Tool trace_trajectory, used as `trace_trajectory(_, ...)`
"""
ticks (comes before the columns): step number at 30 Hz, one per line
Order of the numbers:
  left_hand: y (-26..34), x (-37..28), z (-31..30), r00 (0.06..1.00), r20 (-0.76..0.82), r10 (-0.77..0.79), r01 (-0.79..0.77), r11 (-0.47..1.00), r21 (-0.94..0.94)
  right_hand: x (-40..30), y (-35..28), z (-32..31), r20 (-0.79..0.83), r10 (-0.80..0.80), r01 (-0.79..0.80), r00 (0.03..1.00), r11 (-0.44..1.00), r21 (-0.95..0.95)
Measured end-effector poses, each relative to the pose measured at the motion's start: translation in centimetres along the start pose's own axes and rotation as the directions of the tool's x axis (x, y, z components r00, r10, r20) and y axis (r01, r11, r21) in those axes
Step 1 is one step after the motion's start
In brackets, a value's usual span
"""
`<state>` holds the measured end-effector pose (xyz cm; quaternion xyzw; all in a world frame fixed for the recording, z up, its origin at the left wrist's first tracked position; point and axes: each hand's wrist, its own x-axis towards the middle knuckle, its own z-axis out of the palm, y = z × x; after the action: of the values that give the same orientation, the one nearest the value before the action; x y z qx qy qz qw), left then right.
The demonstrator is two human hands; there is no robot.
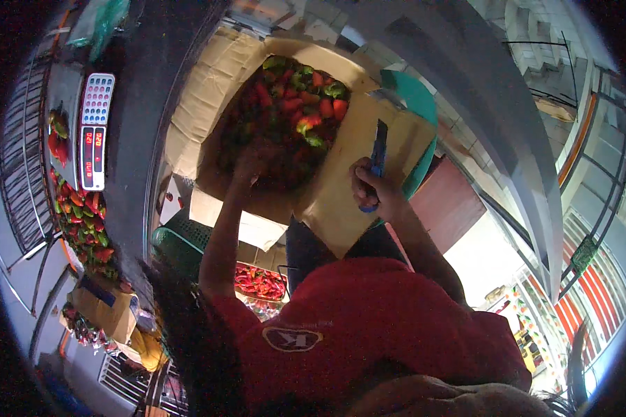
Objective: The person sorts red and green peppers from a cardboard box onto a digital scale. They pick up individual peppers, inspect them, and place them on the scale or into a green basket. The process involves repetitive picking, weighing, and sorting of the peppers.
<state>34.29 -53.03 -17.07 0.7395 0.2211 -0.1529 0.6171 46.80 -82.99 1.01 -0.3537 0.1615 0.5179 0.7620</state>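
Observation:
An open cardboard box [391, 117] stands before me with its flaps folded outward. Red and green peppers [305, 104] fill its inside. My left hand [252, 162] reaches into the shadowed near-left part of the box, at the peppers. Its fingers are too dark to tell whether they grip one. Over the right flap, my right hand [369, 185] is closed around a blue snap-off utility knife [380, 146]. The knife's blade end points away from me, and its tip lies clear of the peppers.
A digital scale [98, 130] with a lit display stands on the left, a few peppers [58, 138] on its pan. More peppers [83, 219] lie piled below it. Near my left arm are a green crate [182, 245] and a container of red peppers [261, 282]. A teal tub [422, 104] sits behind the right flap.

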Motion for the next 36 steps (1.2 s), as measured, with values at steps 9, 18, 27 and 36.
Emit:
trace_trajectory(9, 15.4, -3.7, 0.6, 0.939, -0.281, 0.198, -0.276, 0.922, -0.271, -0.1, 0.5, 0.2, -0.147, 0.05, -0.069, 0.988, 0.99, -0.121)
trace_trajectory(18, 17.0, -17.3, -4.3, 0.789, -0.555, 0.261, -0.355, 0.932, -0.066, 0.1, 1.5, 0.2, -0.19, -0.049, -0.017, 0.981, 0.945, -0.327)
trace_trajectory(27, -3.8, -39.1, -5.6, 0.331, -0.868, -0.37, 0.018, 0.922, -0.386, 0.3, 2.4, 1.8, -0.033, -0.052, 0.025, 0.998, 0.823, -0.568)
trace_trajectory(36, -16.9, -57.5, -19.3, -0.179, -0.926, -0.331, -0.068, 0.944, -0.324, 1.9, 2.1, 1.3, -0.349, -0.151, -0.08, 0.925, 0.82, -0.566)
